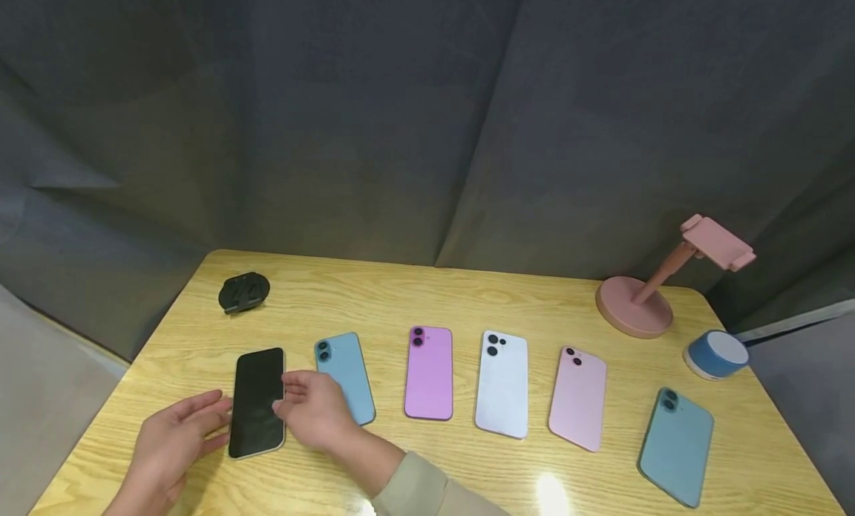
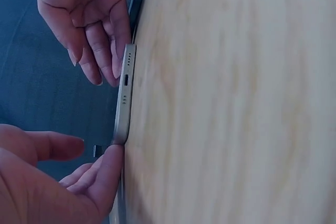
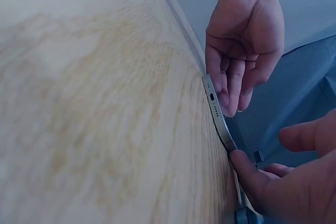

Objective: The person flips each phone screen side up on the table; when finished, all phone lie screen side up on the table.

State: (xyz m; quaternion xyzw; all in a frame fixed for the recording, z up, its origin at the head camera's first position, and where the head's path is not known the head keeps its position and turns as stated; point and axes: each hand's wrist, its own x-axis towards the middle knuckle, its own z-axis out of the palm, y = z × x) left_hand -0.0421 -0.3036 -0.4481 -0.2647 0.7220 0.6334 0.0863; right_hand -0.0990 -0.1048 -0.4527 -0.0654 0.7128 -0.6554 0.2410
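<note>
A smartphone with a black screen and pale frame (image 1: 257, 402) lies face up at the left of the table, its bottom port showing in the left wrist view. On its left side my left hand (image 1: 172, 438) has its fingertips at the phone's edge, the fingers relaxed and the thumb apart. My right hand (image 1: 317, 410) is at the opposite edge, fingertips beside the phone and partly over its rim. Both wrist views show the phone flat on the wood between the two hands. Just right of it, a blue phone (image 1: 349, 375) lies camera side up, partly hidden by my right hand.
Further right lie a purple phone (image 1: 429, 375), a white phone (image 1: 502, 386), a pink phone (image 1: 578, 401) and a teal phone (image 1: 677, 449), all backs up. A black folded stand (image 1: 244, 292) sits back left. At right are a pink phone stand (image 1: 634, 306) and a blue-and-white cylinder (image 1: 716, 354).
</note>
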